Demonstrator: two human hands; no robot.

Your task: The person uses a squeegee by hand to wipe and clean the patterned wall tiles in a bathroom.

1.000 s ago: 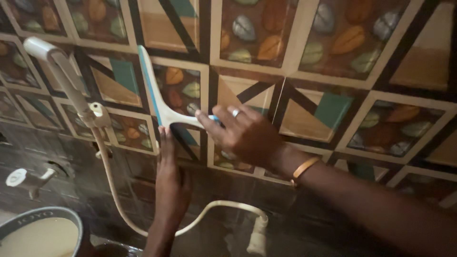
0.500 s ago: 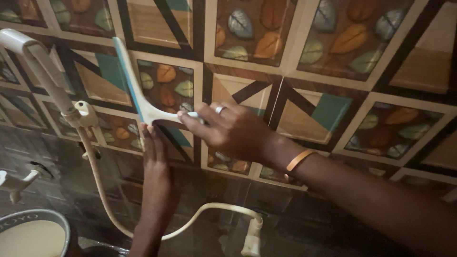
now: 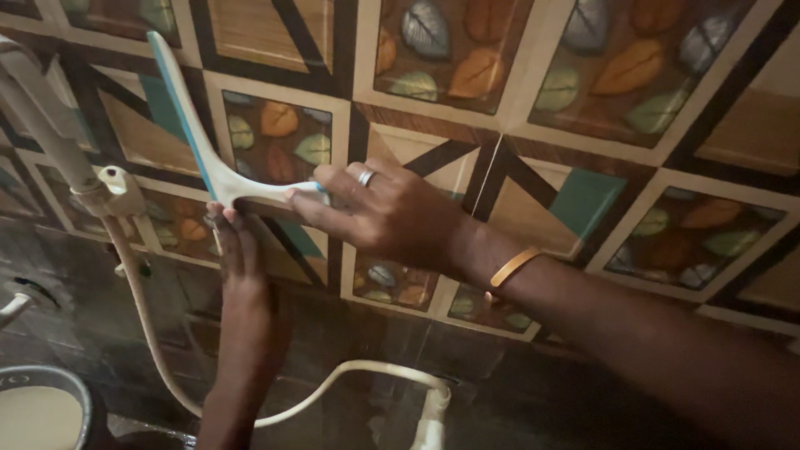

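Squeegee [image 3: 196,137]: white, with a blue rubber edge. It lies flat against the tiled wall [image 3: 583,125]. Its blade runs from upper left down to lower right, and its handle sticks out rightward into your right hand [image 3: 379,221].

Right hand: your grip is closed around the handle, fingers wrapped over it, ring and bangle showing. The blade lies up and to the left of this grip.

Left hand [image 3: 242,275]: it reaches up from below with fingers straight and spread flat. The fingertips touch the wall just beneath the point where handle meets blade. It holds nothing and is the nearer hand to the blade.

Hand shower [image 3: 46,117]: white, hung in its wall bracket just left of the blade. Its hose [image 3: 333,379] loops below your arms.

Bucket [image 3: 42,408]: at the lower left corner, holding pale, milky liquid.
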